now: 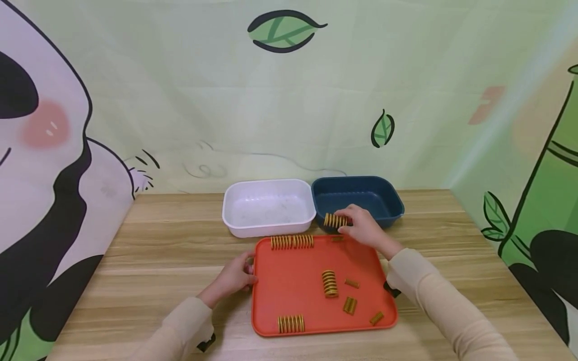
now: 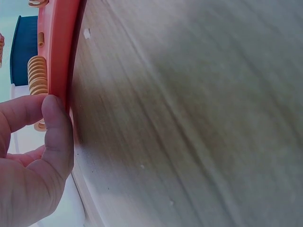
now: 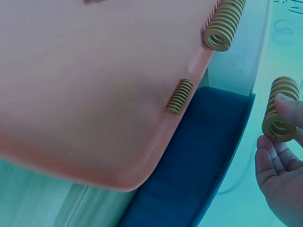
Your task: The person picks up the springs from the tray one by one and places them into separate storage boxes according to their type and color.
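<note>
My right hand [image 1: 365, 229] pinches a large yellow coil spring [image 1: 334, 220] between thumb and fingers, over the near edge of the dark blue bin [image 1: 386, 220]. In the right wrist view that held spring [image 3: 280, 111] shows its open round end. My left hand [image 1: 231, 277] grips the left rim of the red tray [image 1: 289, 281], thumb and fingertip meeting at the edge in the left wrist view. Large springs [image 1: 291, 324] lie at the tray's near edge, others [image 1: 292, 242] along its far rim, and another large spring [image 1: 330, 284] near the middle.
Several small springs, such as one [image 1: 377, 318] at the near right corner and one [image 3: 180, 96] by the far rim, lie on the tray. A white bin [image 1: 271, 231] stands beside the blue one, behind the tray. All rest on a wooden table [image 1: 167, 260] before a printed backdrop.
</note>
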`<state>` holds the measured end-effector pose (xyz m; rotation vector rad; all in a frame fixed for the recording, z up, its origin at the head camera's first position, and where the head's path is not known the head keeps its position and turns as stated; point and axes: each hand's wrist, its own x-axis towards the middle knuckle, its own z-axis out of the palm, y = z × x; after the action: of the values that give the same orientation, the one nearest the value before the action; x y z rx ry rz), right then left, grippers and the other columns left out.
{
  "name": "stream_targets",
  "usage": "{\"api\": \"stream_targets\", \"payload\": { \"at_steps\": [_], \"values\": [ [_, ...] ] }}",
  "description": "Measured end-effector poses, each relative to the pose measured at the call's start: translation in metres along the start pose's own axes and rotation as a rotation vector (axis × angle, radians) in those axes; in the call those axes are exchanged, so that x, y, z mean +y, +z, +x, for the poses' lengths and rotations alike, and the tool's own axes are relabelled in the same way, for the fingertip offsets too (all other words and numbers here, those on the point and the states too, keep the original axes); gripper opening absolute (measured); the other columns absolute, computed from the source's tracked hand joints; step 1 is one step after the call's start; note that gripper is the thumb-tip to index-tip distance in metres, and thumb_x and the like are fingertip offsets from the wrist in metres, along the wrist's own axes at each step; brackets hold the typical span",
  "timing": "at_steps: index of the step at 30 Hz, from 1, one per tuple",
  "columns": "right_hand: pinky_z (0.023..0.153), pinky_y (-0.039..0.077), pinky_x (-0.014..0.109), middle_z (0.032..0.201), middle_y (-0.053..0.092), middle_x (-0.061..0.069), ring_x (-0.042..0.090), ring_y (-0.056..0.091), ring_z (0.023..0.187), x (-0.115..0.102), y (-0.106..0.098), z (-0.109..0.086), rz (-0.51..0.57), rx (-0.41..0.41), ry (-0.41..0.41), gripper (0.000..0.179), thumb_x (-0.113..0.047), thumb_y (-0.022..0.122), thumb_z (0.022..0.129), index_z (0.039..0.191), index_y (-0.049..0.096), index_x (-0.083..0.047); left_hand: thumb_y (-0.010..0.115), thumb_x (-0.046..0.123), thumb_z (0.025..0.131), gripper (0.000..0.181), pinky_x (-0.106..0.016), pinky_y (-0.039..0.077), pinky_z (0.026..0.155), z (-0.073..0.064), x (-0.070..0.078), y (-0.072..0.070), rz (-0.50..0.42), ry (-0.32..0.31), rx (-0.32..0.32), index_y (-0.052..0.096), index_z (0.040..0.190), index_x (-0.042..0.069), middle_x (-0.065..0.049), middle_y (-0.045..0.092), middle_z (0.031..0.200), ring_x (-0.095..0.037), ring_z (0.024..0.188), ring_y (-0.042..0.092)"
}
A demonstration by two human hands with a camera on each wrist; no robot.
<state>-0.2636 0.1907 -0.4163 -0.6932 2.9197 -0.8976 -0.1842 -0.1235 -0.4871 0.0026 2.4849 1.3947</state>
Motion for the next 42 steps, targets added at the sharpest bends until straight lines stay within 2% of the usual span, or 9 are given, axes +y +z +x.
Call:
{"api": "stream_targets", "payload": {
  "at_steps": [9,18,27,37,42],
  "values": [
    [0.072,0.047,0.034,0.096,0.055,0.015,0.024,0.050,0.081,0.001,-0.006,0.006,0.011,-0.001,0.040,0.036,-0.007,0.066,0.076,0.112,0.060,-0.001,0.063,-0.008,0.072,0.061,-0.023,0.045,0.044,-0.002,0.001,-0.001,-0.020,-0.002,0.001,0.041,0.129,0.002,-0.006,0.049,0.068,-0.014,0.051,0.047],
    [0.071,0.046,0.035,0.098,0.055,0.016,0.029,0.051,0.083,0.006,-0.008,0.013,-0.001,0.030,0.060,0.038,-0.007,0.066,0.077,0.114,0.059,-0.001,0.062,-0.008,0.072,0.061,-0.023,0.045,0.044,-0.003,0.001,0.000,-0.025,0.005,0.003,0.042,0.129,0.002,-0.006,0.048,0.068,-0.014,0.051,0.046],
    [0.070,0.046,0.033,0.099,0.055,0.017,0.027,0.049,0.082,0.015,-0.009,0.020,-0.020,0.042,0.090,0.039,-0.008,0.066,0.078,0.115,0.058,-0.001,0.061,-0.008,0.073,0.062,-0.024,0.045,0.044,-0.003,0.000,0.000,-0.026,-0.003,-0.002,0.040,0.130,0.003,-0.006,0.048,0.070,-0.014,0.052,0.047],
    [0.071,0.045,0.034,0.097,0.053,0.017,0.026,0.048,0.083,0.024,-0.010,0.029,-0.016,0.033,0.153,0.040,-0.009,0.065,0.078,0.117,0.056,-0.002,0.062,-0.008,0.072,0.063,-0.023,0.046,0.045,-0.004,0.000,-0.001,-0.012,0.010,0.004,0.041,0.130,0.002,-0.006,0.049,0.070,-0.014,0.052,0.047],
    [0.074,0.047,0.036,0.099,0.052,0.017,0.027,0.048,0.086,0.028,-0.009,0.033,-0.007,0.021,0.201,0.040,-0.010,0.064,0.080,0.118,0.055,-0.002,0.062,-0.007,0.073,0.062,-0.023,0.046,0.045,-0.002,-0.001,-0.001,-0.013,-0.002,0.002,0.041,0.130,0.003,-0.006,0.049,0.071,-0.014,0.053,0.048]
  ]
}}
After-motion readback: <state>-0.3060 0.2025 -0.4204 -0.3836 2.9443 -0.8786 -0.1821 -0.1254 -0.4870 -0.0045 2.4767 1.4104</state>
